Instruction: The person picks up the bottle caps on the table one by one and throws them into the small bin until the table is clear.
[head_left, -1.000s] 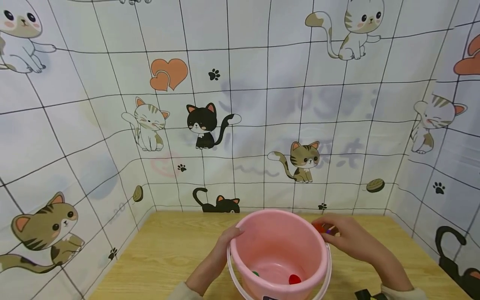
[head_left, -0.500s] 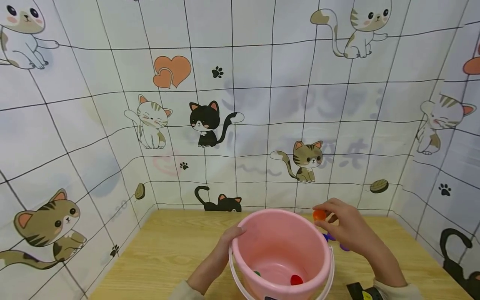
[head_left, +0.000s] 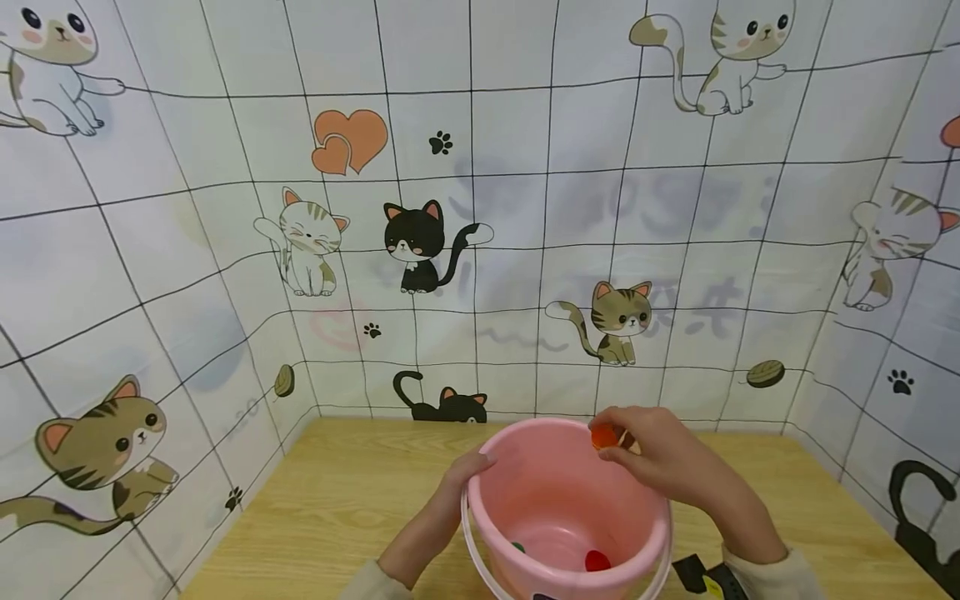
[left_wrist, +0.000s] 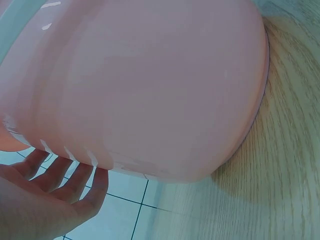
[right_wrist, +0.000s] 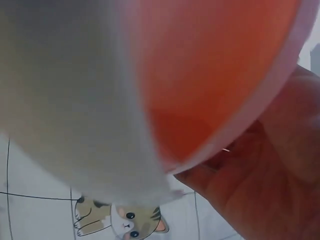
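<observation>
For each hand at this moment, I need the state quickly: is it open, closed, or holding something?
Left hand: holding the bucket by its rim.
Right hand: holding an orange piece in its fingertips.

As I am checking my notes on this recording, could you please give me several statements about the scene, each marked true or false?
1. The left hand holds the pink bucket at its rim, and the right hand pinches an orange-red piece. True.
2. The orange-red piece lies on the bucket's floor. False: it is in the right hand, at the rim.
3. A red piece and a green piece are inside the bucket. True.
4. The bucket's handle arches up over the opening. False: the handle hangs down outside the rim.
5. Both hands wear gloves. False: both are bare.
6. Cartoon cats decorate the wall covering. True.
</observation>
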